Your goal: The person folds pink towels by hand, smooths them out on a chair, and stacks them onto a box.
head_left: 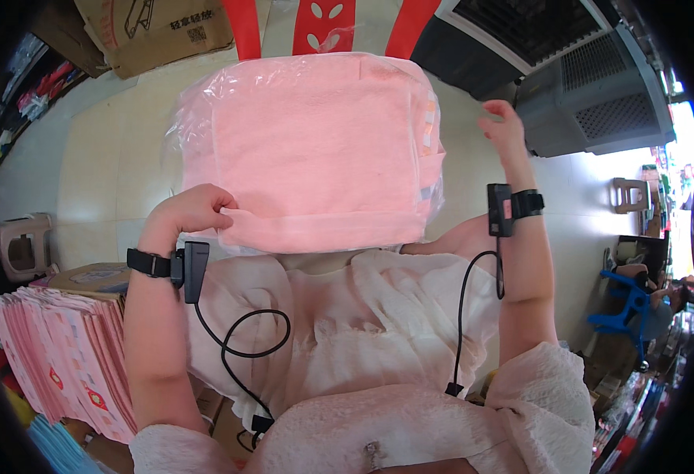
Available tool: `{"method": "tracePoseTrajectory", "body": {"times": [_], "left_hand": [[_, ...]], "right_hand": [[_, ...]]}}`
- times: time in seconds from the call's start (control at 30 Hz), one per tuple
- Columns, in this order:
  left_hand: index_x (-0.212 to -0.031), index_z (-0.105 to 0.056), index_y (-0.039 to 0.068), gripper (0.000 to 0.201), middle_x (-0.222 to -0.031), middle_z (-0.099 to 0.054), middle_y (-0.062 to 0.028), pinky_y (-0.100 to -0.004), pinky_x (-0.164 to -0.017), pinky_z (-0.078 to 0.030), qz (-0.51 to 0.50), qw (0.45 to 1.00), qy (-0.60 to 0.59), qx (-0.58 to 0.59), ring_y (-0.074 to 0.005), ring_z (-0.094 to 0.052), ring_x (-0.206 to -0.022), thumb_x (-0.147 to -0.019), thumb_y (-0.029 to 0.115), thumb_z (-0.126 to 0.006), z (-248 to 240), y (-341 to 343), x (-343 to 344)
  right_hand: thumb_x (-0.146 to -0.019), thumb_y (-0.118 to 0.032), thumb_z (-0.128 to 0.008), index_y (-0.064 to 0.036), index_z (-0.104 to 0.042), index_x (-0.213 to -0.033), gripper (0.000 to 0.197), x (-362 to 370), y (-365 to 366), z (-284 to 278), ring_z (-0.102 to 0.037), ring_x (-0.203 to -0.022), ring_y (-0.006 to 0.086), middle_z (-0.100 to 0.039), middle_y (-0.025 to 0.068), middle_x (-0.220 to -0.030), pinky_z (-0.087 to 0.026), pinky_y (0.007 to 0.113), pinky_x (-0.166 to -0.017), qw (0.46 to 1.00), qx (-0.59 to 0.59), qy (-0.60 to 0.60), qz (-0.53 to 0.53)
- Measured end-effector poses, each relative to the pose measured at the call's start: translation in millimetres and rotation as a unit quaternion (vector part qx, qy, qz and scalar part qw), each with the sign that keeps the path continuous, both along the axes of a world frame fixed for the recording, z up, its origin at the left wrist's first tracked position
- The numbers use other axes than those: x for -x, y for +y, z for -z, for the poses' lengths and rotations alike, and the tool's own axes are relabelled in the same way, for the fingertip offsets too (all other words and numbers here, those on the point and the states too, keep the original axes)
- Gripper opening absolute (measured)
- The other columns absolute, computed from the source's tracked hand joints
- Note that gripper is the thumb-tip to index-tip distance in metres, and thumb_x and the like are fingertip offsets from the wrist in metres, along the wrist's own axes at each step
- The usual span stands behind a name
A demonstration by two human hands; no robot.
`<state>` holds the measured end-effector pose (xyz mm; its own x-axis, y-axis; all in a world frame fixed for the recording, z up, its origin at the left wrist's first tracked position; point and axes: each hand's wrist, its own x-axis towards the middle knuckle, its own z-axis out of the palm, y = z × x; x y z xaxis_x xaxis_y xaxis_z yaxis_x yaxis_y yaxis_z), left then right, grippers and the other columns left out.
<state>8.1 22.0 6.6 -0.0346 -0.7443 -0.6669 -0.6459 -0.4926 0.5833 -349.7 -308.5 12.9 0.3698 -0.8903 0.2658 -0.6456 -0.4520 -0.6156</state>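
A pink towel (pixel 315 142) lies flat on a stack of pink cloth in front of me, over a clear plastic bag (pixel 193 118). The stack rests before a red chair's backrest (pixel 325 28). At the towel's near left corner, my left hand (pixel 197 208) is closed, pinching the edge between thumb and fingers. My right hand (pixel 506 130) is raised in the air to the right of the stack, apart from it. Its fingers are loosely bent and spread, and I see nothing in them.
Folded pink printed towels (pixel 63 355) stand in a row at my lower left, beside a beige stool (pixel 27 246). A cardboard box (pixel 157 39) is at the back left. A grey slatted crate (pixel 592 103) stands at the back right, and a blue stool (pixel 627 308) farther right.
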Motion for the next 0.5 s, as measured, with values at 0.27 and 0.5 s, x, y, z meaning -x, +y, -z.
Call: {"method": "tracePoseTrajectory", "body": {"times": [0.27,0.5], "left_hand": [[-0.091,-0.062,0.002,0.026,-0.069,-0.058,-0.0035,-0.026,-0.06,-0.041,0.009,1.0,0.006,-0.002,-0.011,-0.049,-0.063,-0.067,0.011,-0.06,5,0,0],[-0.086,-0.062,0.001,0.023,-0.069,-0.06,-0.0062,-0.0279,-0.059,-0.044,-0.009,1.0,0.017,-0.009,-0.0138,-0.057,-0.064,-0.066,0.011,-0.058,3,2,1]], "right_hand": [[-0.067,-0.009,-0.061,-0.0043,-0.057,-0.079,0.013,-68,106,21,-0.057,-0.067,0.0206,-0.058,0.0081,-0.074,-0.046,0.03,-0.062,0.916,-0.137,0.137,-0.352],[-0.067,-0.012,-0.063,-0.0046,-0.057,-0.076,0.013,-75,106,28,-0.056,-0.065,0.0205,-0.058,0.007,-0.071,-0.045,0.031,-0.06,0.893,-0.086,0.23,-0.378]]}}
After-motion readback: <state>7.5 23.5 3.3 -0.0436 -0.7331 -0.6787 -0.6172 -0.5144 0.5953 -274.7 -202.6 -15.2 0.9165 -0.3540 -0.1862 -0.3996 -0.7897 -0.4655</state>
